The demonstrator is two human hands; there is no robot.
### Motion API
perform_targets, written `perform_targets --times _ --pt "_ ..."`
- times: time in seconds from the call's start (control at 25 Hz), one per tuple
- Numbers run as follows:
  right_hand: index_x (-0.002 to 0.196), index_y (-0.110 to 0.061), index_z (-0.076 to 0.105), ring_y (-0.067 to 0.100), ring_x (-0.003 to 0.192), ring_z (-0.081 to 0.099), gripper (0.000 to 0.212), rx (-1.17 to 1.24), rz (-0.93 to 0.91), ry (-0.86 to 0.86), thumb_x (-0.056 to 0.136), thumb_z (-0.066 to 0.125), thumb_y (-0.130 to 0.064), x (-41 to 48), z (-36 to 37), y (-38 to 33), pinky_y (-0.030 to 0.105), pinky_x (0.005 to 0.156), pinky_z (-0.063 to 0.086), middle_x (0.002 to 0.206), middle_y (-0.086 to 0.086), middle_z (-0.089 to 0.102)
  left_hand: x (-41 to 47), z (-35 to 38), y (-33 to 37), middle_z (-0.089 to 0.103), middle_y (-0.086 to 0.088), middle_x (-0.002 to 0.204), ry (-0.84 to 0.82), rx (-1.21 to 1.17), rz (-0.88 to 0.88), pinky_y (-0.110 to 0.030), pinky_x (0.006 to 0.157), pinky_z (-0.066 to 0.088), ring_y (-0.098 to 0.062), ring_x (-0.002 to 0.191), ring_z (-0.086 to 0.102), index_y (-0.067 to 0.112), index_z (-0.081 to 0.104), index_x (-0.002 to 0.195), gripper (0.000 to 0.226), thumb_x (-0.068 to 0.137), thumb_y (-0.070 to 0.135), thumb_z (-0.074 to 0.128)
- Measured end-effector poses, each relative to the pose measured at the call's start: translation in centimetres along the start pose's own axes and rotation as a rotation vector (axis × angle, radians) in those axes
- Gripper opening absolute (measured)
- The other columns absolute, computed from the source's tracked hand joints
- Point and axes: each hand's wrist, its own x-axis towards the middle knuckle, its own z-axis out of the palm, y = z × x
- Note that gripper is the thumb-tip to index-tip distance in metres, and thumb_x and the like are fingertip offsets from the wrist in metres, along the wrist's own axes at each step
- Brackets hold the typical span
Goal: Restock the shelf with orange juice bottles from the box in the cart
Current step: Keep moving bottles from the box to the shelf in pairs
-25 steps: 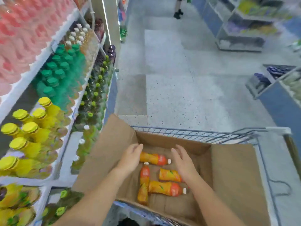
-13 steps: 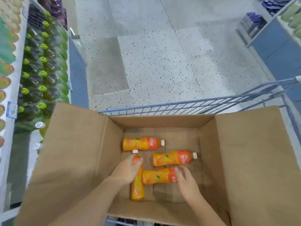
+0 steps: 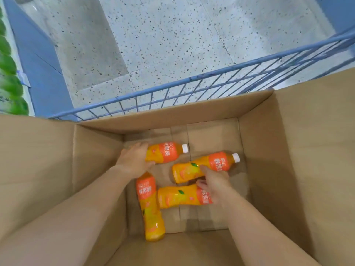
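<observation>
Cardboard walls of the box (image 3: pixel 269 150) fill most of my view, with the wire rim of the cart (image 3: pixel 192 81) crossing behind it at 12 o'clock. Four orange juice bottles lie flat on the box floor.

Half a second ago my left hand (image 3: pixel 134 162) rested on the lengthwise bottle (image 3: pixel 149 204) at 7 o'clock. It has since moved up to 11 o'clock, and now it grasps the base end of the far bottle (image 3: pixel 165 152), fingers curled round it, white cap pointing to 3 o'clock.

My right hand (image 3: pixel 216 181) has shifted too. Before, its fingertips touched the near bottle (image 3: pixel 180 196) at 5 o'clock. Now it is clenched over the waist of the middle bottle (image 3: pixel 203 167) at 2 o'clock, fingers across the top and thumb tucked beneath, just beside the near bottle's label.

None of the four bottles has left the box floor, and they keep much the same layout. The lengthwise bottle, now uncovered, has its cap end hidden under my left wrist.

My head has tipped further down: the speckled floor (image 3: pixel 153 35) takes the upper view, and the shelf of green bottles (image 3: pixel 7 73) has shrunk to a blurred sliver at 9 o'clock.
</observation>
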Motion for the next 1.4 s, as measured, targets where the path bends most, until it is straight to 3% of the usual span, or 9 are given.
perform_targets --times 0.16,0.32,0.48,0.64,0.8,0.92,1.04,1.24,1.4 --pt "0.118 -0.015 0.052 0.025 0.083 0.072 0.059 0.234 0.051 -0.095 0.073 0.089 -0.023 1.6 0.3 -0.5 0.038 0.079 0.061 0.110 0.010 0.067 2.0 0.2 -0.7 0.052 -0.005 0.143 -0.069 0.049 0.049 -0.044 0.113 0.034 -0.031 0.139 0.040 0.035 0.052 0.138 0.074 0.071 0.051 0.081" --pt "0.115 -0.022 0.063 0.026 0.088 0.075 0.054 0.186 -0.137 -0.025 0.069 0.090 -0.029 2.6 1.6 -0.3 0.038 0.071 0.062 0.103 0.004 0.075 2.7 0.3 -0.3 0.063 0.004 0.111 -0.074 -0.022 0.081 -0.033 0.093 0.045 -0.025 0.116 0.059 0.038 0.054 0.094 0.034 0.069 0.042 0.078" --pt "0.107 -0.028 0.066 0.021 0.089 0.077 0.063 0.006 -0.310 -0.139 0.051 0.093 -0.041 2.3 1.1 -0.8 0.050 0.087 0.060 0.098 -0.001 0.078 1.6 -0.5 0.5 0.065 -0.004 0.114 -0.019 -0.028 0.048 -0.040 0.093 0.047 -0.030 0.114 0.060 0.028 0.049 0.107 0.045 0.074 0.049 0.072" --pt "0.108 -0.030 0.066 0.025 0.094 0.076 0.058 -0.001 -0.344 -0.258 0.057 0.092 -0.036 0.1 -0.3 -1.1 0.053 0.088 0.060 0.101 0.003 0.078 -1.4 -2.2 2.3 0.060 0.003 0.100 0.001 -0.325 -0.054 -0.040 0.083 0.053 -0.023 0.097 0.061 0.025 0.045 0.108 0.057 0.070 0.045 0.081" --pt "0.108 -0.023 0.065 0.026 0.086 0.074 0.039 -0.034 -0.363 -0.300 0.076 0.086 -0.020 -4.3 -2.5 -1.3 0.043 0.074 0.062 0.102 0.010 0.074 -5.9 -3.0 4.6 0.063 0.003 0.101 -0.012 -0.539 -0.120 -0.042 0.086 0.054 -0.022 0.095 0.064 0.028 0.048 0.110 0.062 0.058 0.038 0.079" --pt "0.112 -0.017 0.064 0.021 0.082 0.073 0.040 -0.052 -0.385 -0.320 0.078 0.084 -0.017 -7.6 -4.3 -1.5 0.034 0.065 0.058 0.101 0.010 0.073 -9.9 -3.4 6.0 0.068 -0.001 0.087 -0.043 -0.663 -0.125 -0.041 0.080 0.057 -0.021 0.083 0.067 0.023 0.059 0.088 0.043 0.057 0.042 0.081" --pt "0.110 -0.017 0.064 0.023 0.086 0.074 0.042 -0.081 -0.431 -0.326 0.075 0.086 -0.021 -11.3 -6.3 -2.0 0.040 0.074 0.061 0.102 0.010 0.074 -14.5 -4.5 7.2 0.063 0.000 0.072 -0.025 -0.789 -0.133 -0.038 0.074 0.053 -0.018 0.070 0.062 0.020 0.055 0.071 0.032 0.071 0.027 0.087" --pt "0.108 -0.020 0.064 0.022 0.087 0.073 0.038 -0.094 -0.534 -0.352 0.077 0.085 -0.020 -18.3 -8.8 -3.4 0.046 0.081 0.061 0.101 0.009 0.074 -21.6 -8.9 8.1 0.073 -0.003 0.090 0.044 -1.019 -0.153 -0.040 0.079 0.058 -0.020 0.084 0.071 0.020 0.064 0.101 0.046 0.065 0.038 0.088" --pt "0.107 -0.021 0.066 0.018 0.084 0.072 0.033 -0.078 -0.658 -0.365 0.079 0.083 -0.019 -25.0 -9.6 -5.0 0.042 0.079 0.061 0.097 0.005 0.075 -26.6 -13.9 8.3 0.072 -0.013 0.098 0.143 -1.161 -0.083 -0.051 0.085 0.057 -0.026 0.086 0.071 0.015 0.062 0.108 0.045 0.071 0.030 0.083"
